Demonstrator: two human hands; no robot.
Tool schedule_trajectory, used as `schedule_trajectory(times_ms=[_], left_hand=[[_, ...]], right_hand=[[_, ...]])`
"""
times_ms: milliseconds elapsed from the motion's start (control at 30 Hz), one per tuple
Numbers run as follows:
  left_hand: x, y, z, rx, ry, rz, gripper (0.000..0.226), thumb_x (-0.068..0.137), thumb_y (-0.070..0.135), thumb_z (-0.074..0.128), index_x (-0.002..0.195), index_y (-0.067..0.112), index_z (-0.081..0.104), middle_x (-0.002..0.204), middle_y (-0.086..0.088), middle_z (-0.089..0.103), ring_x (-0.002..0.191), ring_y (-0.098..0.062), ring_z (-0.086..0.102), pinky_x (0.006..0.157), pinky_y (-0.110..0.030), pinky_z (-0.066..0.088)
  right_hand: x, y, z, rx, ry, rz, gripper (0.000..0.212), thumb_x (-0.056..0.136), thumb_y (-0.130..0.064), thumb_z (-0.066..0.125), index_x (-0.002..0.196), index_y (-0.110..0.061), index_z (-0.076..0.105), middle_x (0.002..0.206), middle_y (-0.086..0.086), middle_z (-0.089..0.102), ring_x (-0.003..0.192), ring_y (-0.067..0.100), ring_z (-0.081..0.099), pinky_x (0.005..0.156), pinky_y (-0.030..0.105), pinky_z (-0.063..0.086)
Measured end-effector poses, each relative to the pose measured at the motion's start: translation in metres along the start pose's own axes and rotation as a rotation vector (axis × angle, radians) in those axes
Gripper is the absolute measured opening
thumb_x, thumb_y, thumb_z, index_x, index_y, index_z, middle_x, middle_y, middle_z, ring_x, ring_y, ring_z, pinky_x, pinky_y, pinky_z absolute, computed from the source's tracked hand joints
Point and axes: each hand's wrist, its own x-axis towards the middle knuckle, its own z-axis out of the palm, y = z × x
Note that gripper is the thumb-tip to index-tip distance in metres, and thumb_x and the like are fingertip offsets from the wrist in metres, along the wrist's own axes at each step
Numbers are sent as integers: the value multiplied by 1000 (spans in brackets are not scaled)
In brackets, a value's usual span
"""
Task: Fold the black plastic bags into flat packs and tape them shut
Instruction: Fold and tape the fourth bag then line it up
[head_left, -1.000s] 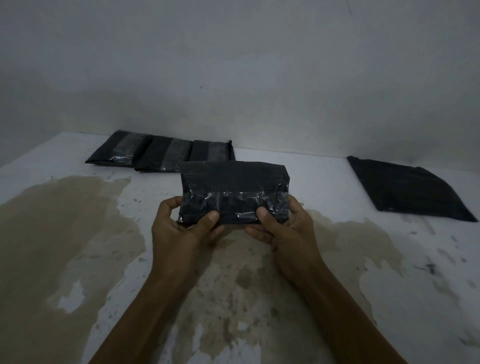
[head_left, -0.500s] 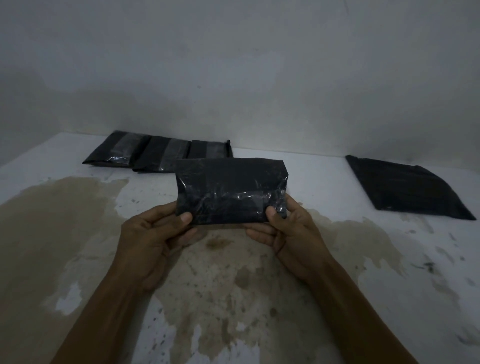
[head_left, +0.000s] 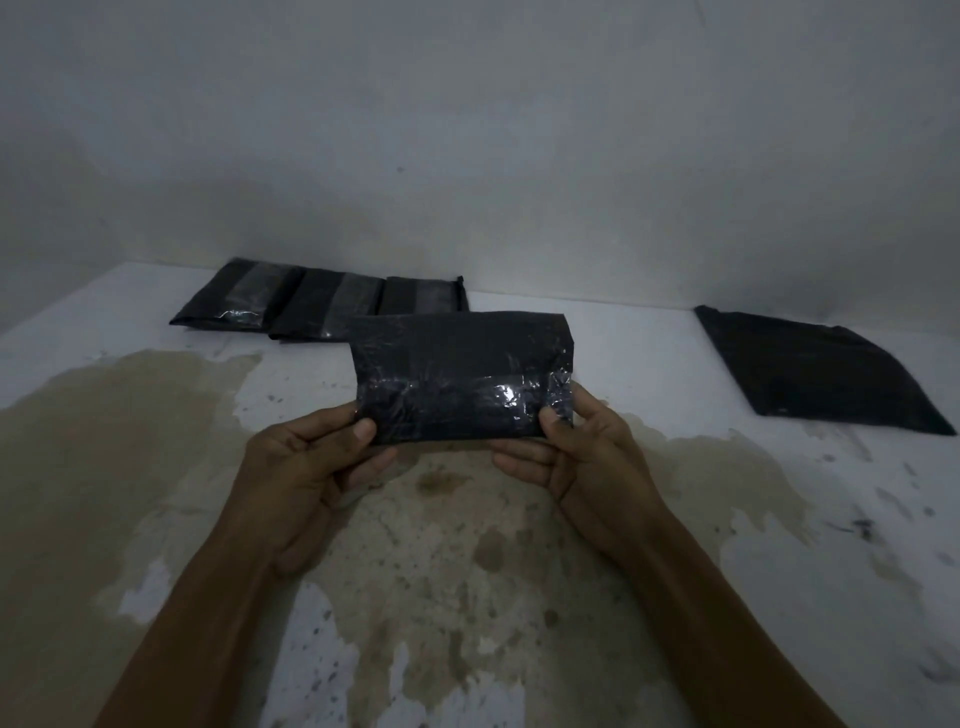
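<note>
Head view: the left hand (head_left: 306, 462) and right hand (head_left: 587, 457) each pinch a lower corner of the taped pack (head_left: 462, 376), held above the stained surface (head_left: 156, 415). Glossy tape looks wrinkled; poor adhesion could let the fold spring open.

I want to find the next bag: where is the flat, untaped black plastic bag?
In the head view the flat untaped black plastic bag lies far right on the stained white surface, near the wall.

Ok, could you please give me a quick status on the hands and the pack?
Left hand and right hand each grip an end of the taped pack. Pack held above the floor. Nothing in the way.
</note>
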Motion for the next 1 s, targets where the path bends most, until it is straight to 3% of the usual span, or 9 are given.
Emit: schedule_trajectory(times_ms=[167, 267, 333, 400, 567, 667, 800, 900, 1000], left_hand=[[-3, 5, -4, 60, -54, 2, 43, 37, 16, 89, 78, 10, 80, 93, -13, 76, 80, -21, 75, 64, -26, 60], [-4, 4, -8, 215, -16, 46, 67, 17, 36, 98, 77, 11, 80, 82, -13, 76, 73, -22, 74, 61, -24, 59], [-4, 3, -7, 310, 43, 110, 49, 34, 29, 97, 74, 8, 79, 79, -16, 75, 69, -21, 74, 60, -23, 58], [-6, 4, 2, 299, 90, 149, 17, 59, 3, 83, 73, 4, 75, 79, -18, 74, 65, -20, 73, 58, -21, 58], [-19, -1, 35, 205, 59, 147, 14, 57, -1, 71, 67, 7, 76, 69, -10, 75, 62, -18, 73, 58, -20, 57], [-25, -8, 55, 223, -11, 79, 26, 55, -3, 75, 80, -4, 70, 71, -15, 73, 62, -21, 71, 57, -22, 57], [-23, -3, 66, 612, -90, 38, 69, 44, 13, 95, 105, 5, 65, 92, -14, 72, 82, -23, 70, 65, -28, 58], [-19, 8, 77, 952, 41, 231, 118, 40, 48, 91, 141, 31, 33, 131, 7, 47, 116, -13, 50, 93, -34, 47], [-17, 9, 100, 1167, -146, 470, 114, 42, 67, 80, 140, 39, 29, 133, 18, 34, 116, 0, 37, 90, -19, 36]], right_hand=[[-3, -3, -1, -90, 195, -63, 27, 91, 2, 57, 118, -4, 59, 103, 21, 72, 71, 27, 73, 61, 30, 60], [-3, -5, -2, -139, 271, -81, 19, 91, 3, 58, 107, -3, 64, 95, 17, 73, 64, 23, 71, 59, 28, 59], [-3, -8, -2, -183, 275, -84, 18, 90, 3, 59, 106, -3, 64, 90, 16, 74, 64, 24, 72, 59, 28, 59], [-2, -14, -1, -222, 269, -102, 19, 90, 3, 60, 106, -5, 65, 84, 12, 75, 65, 24, 72, 59, 28, 59], [-1, -32, -6, -74, 327, -169, 19, 87, 0, 63, 106, -1, 66, 93, 15, 75, 82, 25, 74, 66, 27, 59], [-1, -43, -15, 51, 442, -131, 16, 86, -6, 66, 100, 0, 68, 96, 15, 75, 85, 24, 74, 68, 28, 60], [-5, -56, -32, -53, 585, -91, 13, 86, -12, 68, 96, -3, 69, 91, 14, 74, 69, 18, 73, 57, 26, 57], [-5, -63, -42, -179, 638, -135, 12, 88, -14, 67, 96, -7, 70, 89, 9, 74, 69, 18, 73, 54, 25, 55], [-4, -69, -47, -319, 643, -169, 11, 90, -16, 64, 95, -7, 70, 91, 9, 73, 75, 20, 71, 60, 28, 57]])
